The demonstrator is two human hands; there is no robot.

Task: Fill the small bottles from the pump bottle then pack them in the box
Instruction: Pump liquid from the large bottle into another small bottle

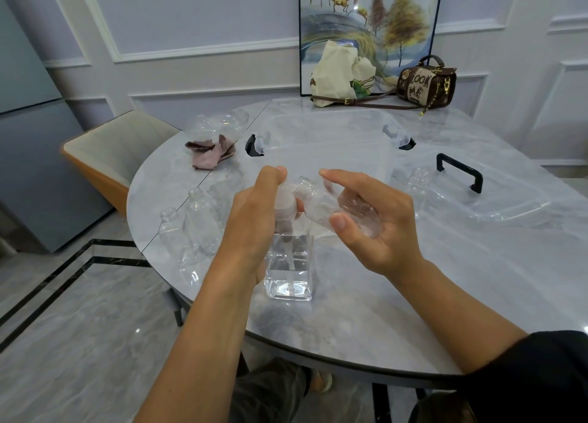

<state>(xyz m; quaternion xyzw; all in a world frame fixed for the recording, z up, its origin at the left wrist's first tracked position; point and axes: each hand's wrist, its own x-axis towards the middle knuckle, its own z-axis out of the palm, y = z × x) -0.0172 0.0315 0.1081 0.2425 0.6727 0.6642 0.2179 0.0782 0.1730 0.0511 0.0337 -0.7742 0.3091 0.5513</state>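
At the left, the empties (199, 212) stand close to the desk (413, 295) edge, just beside your left forearm. A swing of that elbow could knock them to the floor. Your left hand (254, 206) wraps the neck of the pump bottle (288, 263), with the forefinger laid over the pump head. That bottle stands near the front edge, so a hard, off-centre press may tip it or slide it towards you. Your right hand (366, 225) cradles the bottle (318, 209), thumb across it and fingers curled under, tilted with its mouth at the spout. The mouth is narrow, so if it drifts, liquid will likely run over your fingers and slick the grip. Right of that hand the desk is open as far as a lone bottle (418, 184) and the lid (458, 171). The box (318, 117) sits behind your hands.
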